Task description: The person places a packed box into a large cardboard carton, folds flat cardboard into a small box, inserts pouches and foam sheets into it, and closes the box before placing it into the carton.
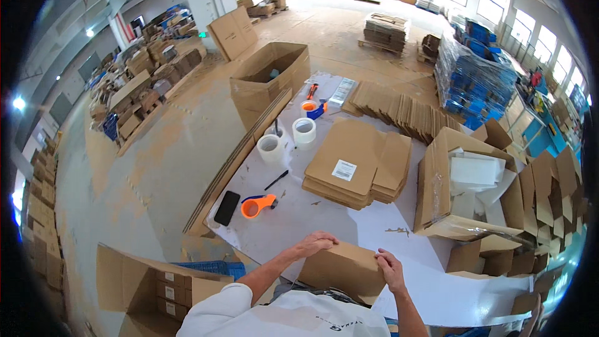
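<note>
A brown cardboard box (pixel 343 269) is held close against my body at the table's near edge. My left hand (pixel 317 243) rests closed over its upper left edge. At its right side my right hand (pixel 390 267) grips the edge, thumb on top. Whether the box is folded fully closed I cannot tell. Beyond my hands lies a stack of flat cardboard sheets (pixel 346 159) with a white label on top. An orange tape dispenser (pixel 257 206), a black phone (pixel 227 208) and a black pen (pixel 276 180) lie to the left.
White tape rolls (pixel 270 148) and a second tape dispenser (pixel 312 110) sit farther back. A row of flat cartons (pixel 399 110) stands behind the stack. To the right are an open box of white pieces (pixel 430 196) and several open small boxes (pixel 465 257). A large carton (pixel 118 274) holds packed boxes at lower left.
</note>
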Tool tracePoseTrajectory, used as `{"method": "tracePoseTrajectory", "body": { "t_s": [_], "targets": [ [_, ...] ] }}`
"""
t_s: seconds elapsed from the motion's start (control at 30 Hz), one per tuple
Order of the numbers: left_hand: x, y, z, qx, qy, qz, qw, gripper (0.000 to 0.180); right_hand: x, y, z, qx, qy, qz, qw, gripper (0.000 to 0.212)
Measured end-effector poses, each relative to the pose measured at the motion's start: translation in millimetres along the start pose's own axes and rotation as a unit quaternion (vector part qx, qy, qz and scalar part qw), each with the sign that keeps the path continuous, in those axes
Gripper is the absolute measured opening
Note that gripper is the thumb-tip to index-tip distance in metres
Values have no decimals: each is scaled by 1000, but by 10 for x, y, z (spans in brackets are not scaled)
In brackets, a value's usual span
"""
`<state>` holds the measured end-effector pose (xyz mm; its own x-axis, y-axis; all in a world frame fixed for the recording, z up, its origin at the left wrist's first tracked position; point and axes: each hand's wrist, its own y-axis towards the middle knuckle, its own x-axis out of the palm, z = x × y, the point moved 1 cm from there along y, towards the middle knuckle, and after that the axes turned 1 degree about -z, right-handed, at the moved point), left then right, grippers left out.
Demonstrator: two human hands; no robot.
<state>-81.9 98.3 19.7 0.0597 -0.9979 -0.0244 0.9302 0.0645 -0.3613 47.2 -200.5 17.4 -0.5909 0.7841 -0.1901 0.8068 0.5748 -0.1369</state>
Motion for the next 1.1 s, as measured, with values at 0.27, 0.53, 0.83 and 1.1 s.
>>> {"method": "tracePoseTrajectory", "body": {
  "t_s": [0.27,0.53,0.83,1.1],
  "targets": [
    [-63,-137,156,20,218,-91,971,56,-44,-11,-304,29,-79,-153,985,38],
    [-93,-168,242,11,290,-172,941,58,-38,-12,-436,82,-115,-234,962,34],
    [-176,-191,-266,55,-85,47,994,70,-87,-156,-285,-38,-63,-21,997,76],
    [-679,-11,147,154,-275,191,930,54,64,-253,117,66,75,68,993,61]
  ]
}}
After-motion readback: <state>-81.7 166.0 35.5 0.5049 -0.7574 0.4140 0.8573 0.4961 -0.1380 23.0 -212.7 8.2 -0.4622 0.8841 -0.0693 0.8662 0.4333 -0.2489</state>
